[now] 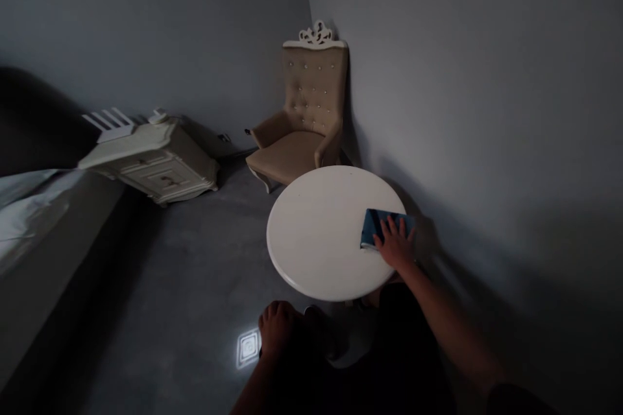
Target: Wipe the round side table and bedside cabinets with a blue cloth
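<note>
My right hand (396, 243) lies with spread fingers on a flat blue piece with dark bands and a whitish lower edge, which looks like a folded cloth (370, 225). The cloth rests near the right edge of a round white table (316, 233). Part of it is hidden beneath my palm and fingers. Lower down, my left hand (276, 324) rests over my knee, its fingers draped across dark clothing, and I see nothing held in it.
Behind the table, a tan tufted armchair (296, 152) stands in the corner. At left are a white nightstand (168, 172) bearing a slatted white object (111, 126), and the edge of a bed (63, 240). A bright square light patch (248, 348) shows on the floor. The wall (511, 142) is close on the right.
</note>
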Available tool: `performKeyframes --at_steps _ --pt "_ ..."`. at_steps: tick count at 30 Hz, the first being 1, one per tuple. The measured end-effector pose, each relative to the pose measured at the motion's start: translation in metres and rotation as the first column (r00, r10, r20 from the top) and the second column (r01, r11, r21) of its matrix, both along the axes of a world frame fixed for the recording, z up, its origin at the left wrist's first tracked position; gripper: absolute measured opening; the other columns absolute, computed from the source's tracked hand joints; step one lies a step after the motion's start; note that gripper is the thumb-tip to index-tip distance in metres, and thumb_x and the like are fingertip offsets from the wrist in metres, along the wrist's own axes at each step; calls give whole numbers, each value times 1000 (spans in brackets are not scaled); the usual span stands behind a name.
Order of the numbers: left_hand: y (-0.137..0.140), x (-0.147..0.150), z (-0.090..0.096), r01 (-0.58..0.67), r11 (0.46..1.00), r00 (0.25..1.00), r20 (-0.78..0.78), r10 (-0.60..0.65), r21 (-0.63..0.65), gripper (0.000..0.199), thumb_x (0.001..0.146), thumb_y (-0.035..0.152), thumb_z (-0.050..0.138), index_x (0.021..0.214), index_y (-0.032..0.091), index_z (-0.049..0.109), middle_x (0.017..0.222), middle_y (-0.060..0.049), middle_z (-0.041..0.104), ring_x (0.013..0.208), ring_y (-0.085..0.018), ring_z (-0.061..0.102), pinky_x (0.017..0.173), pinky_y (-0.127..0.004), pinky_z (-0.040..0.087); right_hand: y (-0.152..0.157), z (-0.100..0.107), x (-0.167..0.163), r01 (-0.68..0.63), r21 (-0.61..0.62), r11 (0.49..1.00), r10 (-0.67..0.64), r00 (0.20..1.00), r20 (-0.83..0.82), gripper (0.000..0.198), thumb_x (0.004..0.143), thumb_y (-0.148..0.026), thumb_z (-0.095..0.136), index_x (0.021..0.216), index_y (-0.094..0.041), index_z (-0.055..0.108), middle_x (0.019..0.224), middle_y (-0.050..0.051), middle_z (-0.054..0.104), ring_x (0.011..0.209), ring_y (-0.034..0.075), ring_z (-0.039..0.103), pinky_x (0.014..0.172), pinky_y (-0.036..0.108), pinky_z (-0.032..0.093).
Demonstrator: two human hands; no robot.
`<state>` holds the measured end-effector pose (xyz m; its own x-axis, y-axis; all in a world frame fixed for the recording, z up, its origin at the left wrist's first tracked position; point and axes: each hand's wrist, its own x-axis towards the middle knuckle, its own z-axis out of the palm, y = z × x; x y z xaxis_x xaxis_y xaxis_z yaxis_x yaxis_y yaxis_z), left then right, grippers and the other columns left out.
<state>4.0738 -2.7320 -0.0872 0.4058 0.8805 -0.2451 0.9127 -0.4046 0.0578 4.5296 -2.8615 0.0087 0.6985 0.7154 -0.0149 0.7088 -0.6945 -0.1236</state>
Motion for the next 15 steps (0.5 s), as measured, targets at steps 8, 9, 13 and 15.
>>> performKeyframes --at_steps 8,9,13,15 --pt "18 12 -7 -11 993 986 -169 -9 -120 53 108 31 52 158 28 72 169 -20 61 159 -42 49 118 -58 47 101 -3 78 103 -25 994 -102 994 47 79 120 -64 28 184 -20 41 195 22 20 176 55 14 131 90 12" --pt "20 10 -8 -3 993 986 -165 -16 -120 53 107 31 55 156 27 74 168 -20 62 159 -43 50 119 -58 47 118 -4 89 101 -32 994 -100 994 39 79 120 -64 28 185 -21 39 195 22 19 176 55 13 130 91 12" --pt "34 1 -21 -24 992 991 -130 8 -124 52 106 34 58 154 28 77 169 -19 63 158 -43 54 124 -57 46 190 -6 128 78 -38 996 -78 997 -12 81 118 -69 31 186 -25 36 197 22 11 177 57 9 128 94 8" --pt "43 -1 -32 -40 985 991 -135 17 -168 52 106 34 57 153 31 79 170 -17 64 159 -44 54 125 -59 46 230 -5 137 79 -17 997 -80 996 -31 81 117 -70 34 185 -26 38 197 21 10 176 59 8 128 94 7"
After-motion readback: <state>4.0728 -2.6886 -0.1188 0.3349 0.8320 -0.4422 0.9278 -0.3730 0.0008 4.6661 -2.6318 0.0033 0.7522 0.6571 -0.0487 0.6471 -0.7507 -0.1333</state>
